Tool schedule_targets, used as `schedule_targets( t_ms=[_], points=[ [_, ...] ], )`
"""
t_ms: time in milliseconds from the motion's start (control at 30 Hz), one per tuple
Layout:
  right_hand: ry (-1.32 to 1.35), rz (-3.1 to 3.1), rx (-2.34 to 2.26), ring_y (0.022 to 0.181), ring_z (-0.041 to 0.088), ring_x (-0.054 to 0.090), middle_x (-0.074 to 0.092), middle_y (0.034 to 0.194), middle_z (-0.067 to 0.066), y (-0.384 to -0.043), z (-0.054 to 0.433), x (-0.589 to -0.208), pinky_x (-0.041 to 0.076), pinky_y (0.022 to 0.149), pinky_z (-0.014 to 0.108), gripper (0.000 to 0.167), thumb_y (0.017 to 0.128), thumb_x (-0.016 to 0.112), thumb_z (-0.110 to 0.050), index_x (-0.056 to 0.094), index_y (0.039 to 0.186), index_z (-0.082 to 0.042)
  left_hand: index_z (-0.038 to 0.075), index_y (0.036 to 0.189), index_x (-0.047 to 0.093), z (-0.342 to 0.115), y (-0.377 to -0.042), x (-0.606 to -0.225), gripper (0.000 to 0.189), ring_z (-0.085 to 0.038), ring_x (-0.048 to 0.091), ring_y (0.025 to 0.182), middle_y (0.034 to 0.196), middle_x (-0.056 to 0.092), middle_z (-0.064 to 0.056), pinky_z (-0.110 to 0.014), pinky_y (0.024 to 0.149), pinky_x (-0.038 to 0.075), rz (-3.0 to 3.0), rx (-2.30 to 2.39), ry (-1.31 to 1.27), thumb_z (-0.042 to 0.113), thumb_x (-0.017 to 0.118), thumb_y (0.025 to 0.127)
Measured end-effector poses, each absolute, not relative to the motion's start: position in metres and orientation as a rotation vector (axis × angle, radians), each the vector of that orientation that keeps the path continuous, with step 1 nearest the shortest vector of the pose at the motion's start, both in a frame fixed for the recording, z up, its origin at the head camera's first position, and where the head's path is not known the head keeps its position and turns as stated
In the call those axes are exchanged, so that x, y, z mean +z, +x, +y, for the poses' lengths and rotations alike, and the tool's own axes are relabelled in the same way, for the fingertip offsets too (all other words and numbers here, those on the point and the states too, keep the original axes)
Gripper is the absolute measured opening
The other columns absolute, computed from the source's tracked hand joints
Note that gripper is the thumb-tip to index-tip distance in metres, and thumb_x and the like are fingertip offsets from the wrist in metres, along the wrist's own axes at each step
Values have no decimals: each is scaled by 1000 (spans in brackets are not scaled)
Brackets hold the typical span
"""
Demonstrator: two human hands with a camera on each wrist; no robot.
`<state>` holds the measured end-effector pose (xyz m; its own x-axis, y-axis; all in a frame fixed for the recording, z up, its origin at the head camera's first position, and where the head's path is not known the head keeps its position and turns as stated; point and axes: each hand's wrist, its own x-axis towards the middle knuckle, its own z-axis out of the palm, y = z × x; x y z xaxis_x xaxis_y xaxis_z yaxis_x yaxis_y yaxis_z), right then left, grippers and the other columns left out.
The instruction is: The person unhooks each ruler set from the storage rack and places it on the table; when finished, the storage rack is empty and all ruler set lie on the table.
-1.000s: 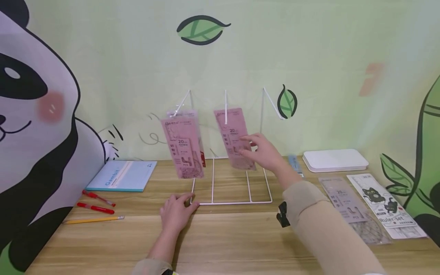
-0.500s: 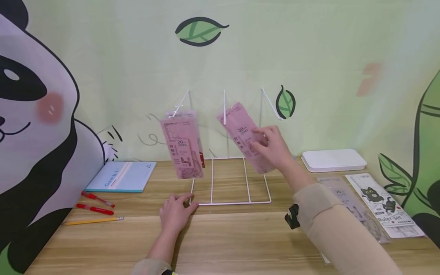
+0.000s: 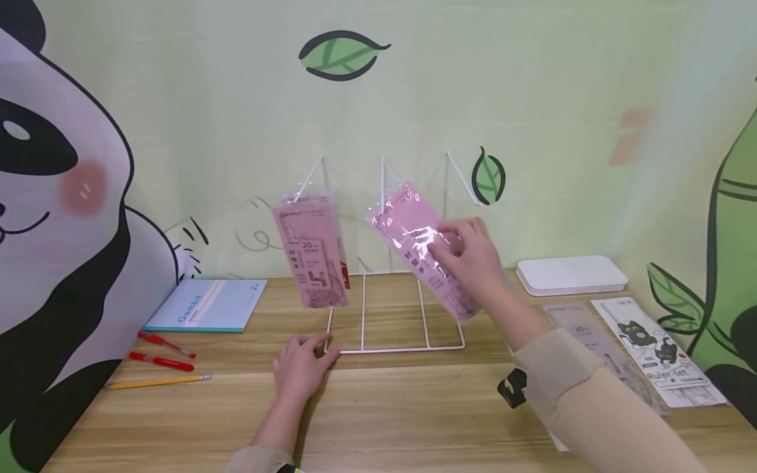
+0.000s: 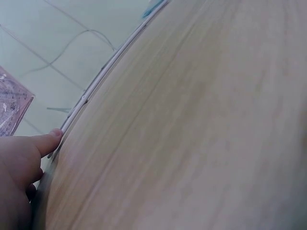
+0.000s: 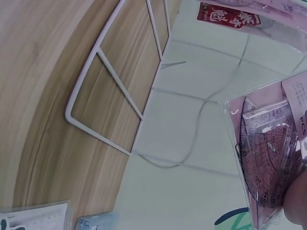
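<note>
In the head view my right hand pinches a pink ruler-set packet by its right edge, thumb in front. The packet tilts, its upper left corner at the tip of the middle hook; I cannot tell whether the hook passes through it. Clear rulers and a protractor show inside it in the right wrist view. My left hand rests at the front left corner of the white wire rack, a finger touching the wire in the left wrist view. Another pink packet hangs from the left hook.
The rack's right hook bears nothing. At left lie a blue notebook, red pens and a pencil. A white case, a pink packet and a cat-print ruler set lie at right.
The packet in my right hand has swung from nearly upright to a slant, its lower end going right and then down. My right hand has shifted right. The left hand has stayed put.
</note>
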<state>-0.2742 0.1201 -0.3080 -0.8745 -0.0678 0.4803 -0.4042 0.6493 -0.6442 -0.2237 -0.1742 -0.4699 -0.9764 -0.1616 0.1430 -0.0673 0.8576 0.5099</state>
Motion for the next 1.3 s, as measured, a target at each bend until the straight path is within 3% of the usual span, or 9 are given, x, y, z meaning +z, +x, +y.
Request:
schedule_targets(
  t_ms=[433, 833, 1033, 1300],
  points=[
    [502, -2393, 1178, 84, 24, 52, 45, 108, 13, -247, 128, -310, 53, 65, 34, 34, 84, 71, -19, 60, 114, -5, 26, 121, 64, -176, -223, -471, 40, -32, 47, 103, 115, 54, -11, -46, 80, 30, -2859, -779, 193, 45, 64, 85],
    [571, -2350, 1256, 71, 19, 49, 46, 100, 11, -236, 143, -316, 47, 55, 23, 30, 83, 71, -10, 60, 109, -1, 26, 119, 65, -174, -223, -469, 38, -31, 46, 100, 111, 54, -11, -46, 78, 31, -2884, -734, 185, 45, 64, 86],
    [473, -2507, 1196, 73, 19, 48, 49, 97, 8, -235, 163, -345, 46, 57, 26, 37, 86, 69, -21, 58, 118, -3, 25, 120, 65, -173, -223, -468, 39, -32, 46, 101, 112, 54, -11, -47, 79, 31, -2883, -732, 179, 45, 64, 86],
    [279, -2687, 1385, 76, 22, 55, 53, 115, 17, -236, 185, -390, 50, 59, 32, 52, 91, 61, -27, 43, 138, -14, 26, 123, 63, -173, -222, -466, 40, -33, 45, 106, 117, 52, -12, -49, 81, 30, -2907, -720, 143, 45, 61, 88]
  ],
)
